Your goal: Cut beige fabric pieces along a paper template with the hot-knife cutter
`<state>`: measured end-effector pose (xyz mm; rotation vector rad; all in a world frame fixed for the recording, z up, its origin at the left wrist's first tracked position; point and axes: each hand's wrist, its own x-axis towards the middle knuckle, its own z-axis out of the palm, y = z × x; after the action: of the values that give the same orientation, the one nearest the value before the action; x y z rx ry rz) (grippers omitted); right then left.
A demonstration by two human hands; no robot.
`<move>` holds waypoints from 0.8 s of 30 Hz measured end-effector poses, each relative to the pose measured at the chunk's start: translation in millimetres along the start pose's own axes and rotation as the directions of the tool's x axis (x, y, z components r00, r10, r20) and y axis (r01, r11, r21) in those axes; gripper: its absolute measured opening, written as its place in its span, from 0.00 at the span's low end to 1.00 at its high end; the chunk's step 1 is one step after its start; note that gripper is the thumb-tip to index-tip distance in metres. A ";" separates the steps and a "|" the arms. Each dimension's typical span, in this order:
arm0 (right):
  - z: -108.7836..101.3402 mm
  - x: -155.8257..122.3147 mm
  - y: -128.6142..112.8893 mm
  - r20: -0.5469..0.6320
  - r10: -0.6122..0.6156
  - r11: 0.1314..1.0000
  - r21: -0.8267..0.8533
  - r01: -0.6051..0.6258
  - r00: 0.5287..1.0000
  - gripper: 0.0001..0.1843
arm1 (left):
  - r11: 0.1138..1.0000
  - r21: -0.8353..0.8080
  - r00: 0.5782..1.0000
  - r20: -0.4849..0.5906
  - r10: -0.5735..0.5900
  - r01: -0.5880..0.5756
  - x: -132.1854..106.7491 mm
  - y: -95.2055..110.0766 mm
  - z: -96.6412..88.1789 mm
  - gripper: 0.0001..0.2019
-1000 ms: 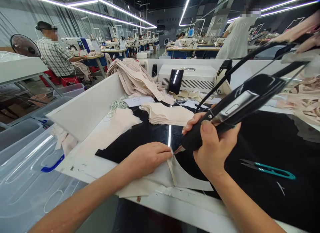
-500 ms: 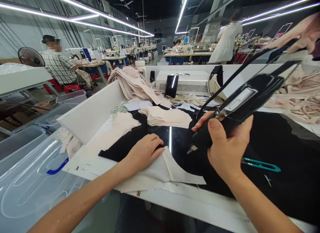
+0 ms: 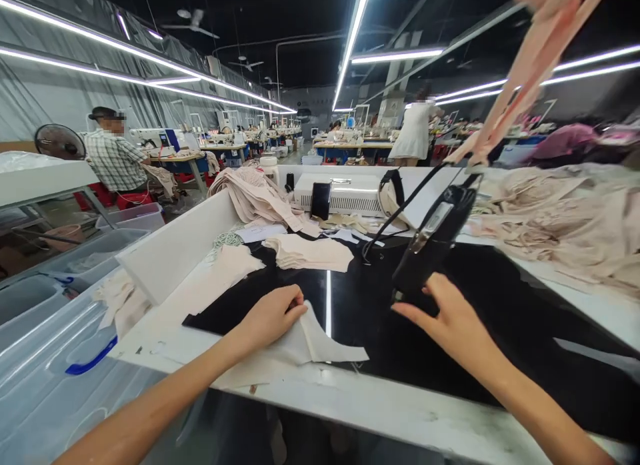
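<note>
L fingers (image 3: 296,310) pinch thin, curved-edge cream fabric (image 3: 316,338); R fingers (image 3: 416,313) spread wide nr long blk tool (image 3: 426,253).

Black tool (image 3: 431,244), cream cloth (image 3: 321,340), checked shirt (image 3: 114,162)

Your right hand (image 3: 450,318), earlier wrapped around the black handheld tool (image 3: 434,235), now has its thumb and forefinger spread apart beside the lower end. The tool, formerly slanted across your palm, hangs more steeply beneath the pink fabric strips (image 3: 520,102), which also run steeper. Your left hand (image 3: 273,315) now draws thumb and fingertips together at the pale cloth's (image 3: 327,346) corner.
</note>
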<state>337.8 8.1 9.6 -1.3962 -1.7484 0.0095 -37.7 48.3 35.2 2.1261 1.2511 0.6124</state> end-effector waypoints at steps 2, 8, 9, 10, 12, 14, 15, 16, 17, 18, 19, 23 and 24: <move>-8.2 -17.5 38.8 0.068 -0.029 0.990 -0.137 0.038 0.997 0.54 | 0.996 -0.086 1.000 0.003 -0.018 0.018 -0.5 -1.6 0.7 0.11; -25.1 -53.6 103.9 0.121 0.002 0.954 -0.297 0.034 0.993 0.57 | 0.916 -0.370 0.988 0.054 -0.144 0.154 1.6 1.5 9.9 0.22; -24.5 -55.5 104.7 0.119 0.000 0.954 -0.299 0.036 0.993 0.56 | 0.896 -0.403 0.982 0.075 -0.172 0.188 1.6 3.1 10.6 0.25; -23.5 -56.5 103.6 0.113 -0.002 0.953 -0.301 0.036 0.994 0.56 | 0.872 -0.435 0.975 0.099 -0.201 0.224 1.4 4.6 10.7 0.27; -22.0 -56.9 96.8 0.090 -0.003 0.950 -0.309 0.031 0.996 0.56 | 0.820 -0.497 0.959 0.136 -0.249 0.284 0.4 7.0 9.7 0.31; -23.0 -57.2 84.0 0.064 0.003 0.946 -0.323 0.018 0.998 0.55 | 0.769 -0.557 0.949 0.157 -0.273 0.313 -1.6 8.9 7.2 0.33; -24.2 -57.9 74.8 0.053 0.004 0.942 -0.334 0.014 0.999 0.53 | 0.744 -0.587 0.947 0.165 -0.274 0.318 -3.0 10.1 5.6 0.34; -25.4 -59.3 63.3 0.047 0.012 0.940 -0.341 0.005 0.999 0.50 | 0.707 -0.627 0.944 0.181 -0.276 0.327 -4.8 12.0 4.0 0.35; -26.1 -61.2 49.5 0.055 0.027 0.941 -0.338 -0.007 0.998 0.47 | 0.663 -0.669 0.941 0.200 -0.274 0.335 -6.9 14.7 2.5 0.36; -25.8 -63.7 33.7 0.074 0.048 0.945 -0.326 -0.021 0.996 0.44 | 0.618 -0.708 0.939 0.220 -0.266 0.341 -9.3 18.6 1.1 0.36; -24.0 -66.5 16.1 0.138 0.108 0.962 -0.265 -0.068 0.985 0.43 | 0.575 -0.743 0.939 0.236 -0.252 0.341 -12.0 23.7 -0.1 0.36; -2.6 -76.9 -56.0 0.565 0.199 0.912 0.192 -0.362 0.801 0.42 | 0.460 -0.839 0.957 0.247 -0.155 0.291 -23.4 51.9 -1.1 0.33; 5.0 -77.9 -71.3 0.629 0.187 0.827 0.314 -0.466 0.755 0.44 | 0.443 -0.855 0.962 0.238 -0.131 0.271 -26.0 59.0 -0.5 0.33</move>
<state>277.8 -77.6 -5.6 -1.4046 -1.7583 1.0909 -13.4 2.8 73.8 1.0704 0.7832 0.7669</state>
